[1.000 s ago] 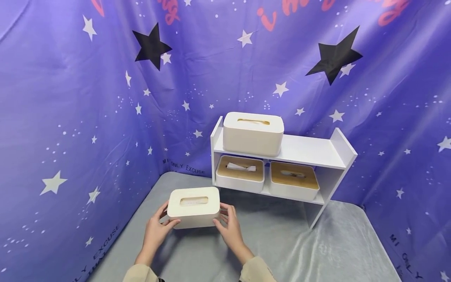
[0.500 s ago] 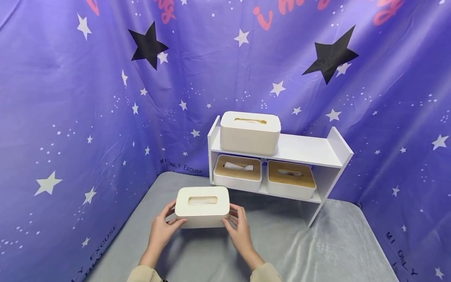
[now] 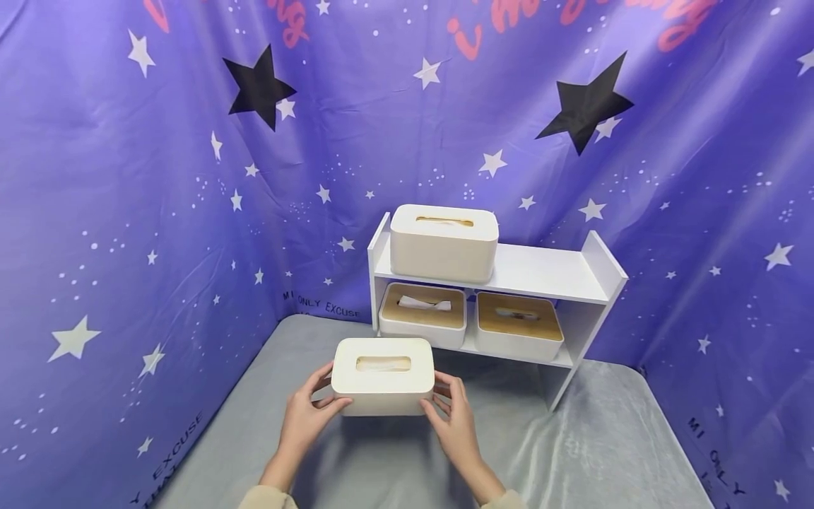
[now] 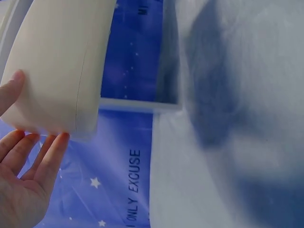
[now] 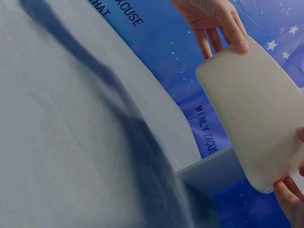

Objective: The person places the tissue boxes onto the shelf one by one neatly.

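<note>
In the head view a cream tissue box (image 3: 383, 401) with a slot in its lid is held up off the grey cloth, in front of the shelf. My left hand (image 3: 307, 417) grips its left end, thumb on the front face and fingers round the side. At the other end my right hand (image 3: 458, 428) holds it the same way. Seen from the left wrist, the fingertips of the left hand (image 4: 28, 175) press the side of the box (image 4: 52, 66). The right wrist view shows both hands on the box (image 5: 251, 109), the right hand (image 5: 290, 199) partly cut off.
A white two-tier shelf (image 3: 547, 272) stands at the back. Another cream tissue box (image 3: 441, 254) sits on its top left. Below it are two white boxes with wooden lids, one left (image 3: 422, 331) and one right (image 3: 520, 344). Purple starry cloth (image 3: 159, 212) hangs behind.
Both hands have carried the tissue box to the right, in front of the shelf's left part. The camera view has shifted slightly. The boxes on the shelf have not moved.
</note>
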Tool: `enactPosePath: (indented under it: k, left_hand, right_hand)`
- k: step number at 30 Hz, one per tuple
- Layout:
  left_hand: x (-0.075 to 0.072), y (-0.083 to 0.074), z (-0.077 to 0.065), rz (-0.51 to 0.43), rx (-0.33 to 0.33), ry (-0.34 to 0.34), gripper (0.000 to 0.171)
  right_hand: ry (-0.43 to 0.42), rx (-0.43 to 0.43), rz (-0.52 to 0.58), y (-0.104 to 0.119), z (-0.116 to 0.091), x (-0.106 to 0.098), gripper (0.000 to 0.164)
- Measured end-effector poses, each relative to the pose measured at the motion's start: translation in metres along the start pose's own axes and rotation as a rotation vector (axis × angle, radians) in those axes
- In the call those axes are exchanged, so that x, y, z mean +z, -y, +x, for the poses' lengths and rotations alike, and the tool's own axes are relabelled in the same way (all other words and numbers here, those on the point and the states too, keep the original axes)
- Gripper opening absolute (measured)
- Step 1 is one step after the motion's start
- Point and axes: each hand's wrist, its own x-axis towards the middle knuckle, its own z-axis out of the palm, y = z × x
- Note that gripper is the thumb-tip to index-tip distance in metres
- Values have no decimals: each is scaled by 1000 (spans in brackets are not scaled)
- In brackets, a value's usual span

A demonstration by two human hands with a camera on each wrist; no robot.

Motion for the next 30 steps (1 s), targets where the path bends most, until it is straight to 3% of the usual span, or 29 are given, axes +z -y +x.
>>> enactPosePath:
  k: [3, 10, 16, 24, 30]
  left_hand:
    - [4, -5, -1, -29, -5, 16, 71]
    - [15, -17, -1, -110, 19, 46, 71]
    - [27, -29, 3, -127, 39, 53, 69]
    - [41, -58, 5, -127, 22, 70, 68]
    - [51, -61, 7, -160, 38, 89, 68]
  right_hand:
    - [-6, 2, -16, 12, -2, -10, 47]
    - [-22, -28, -27, -18, 0, -27, 50]
    - [-44, -76, -54, -13, 1, -46, 52]
    - [-57, -61, -98, -7, 2, -67, 50]
    - [-85, -61, -119, -3, 1, -82, 51]
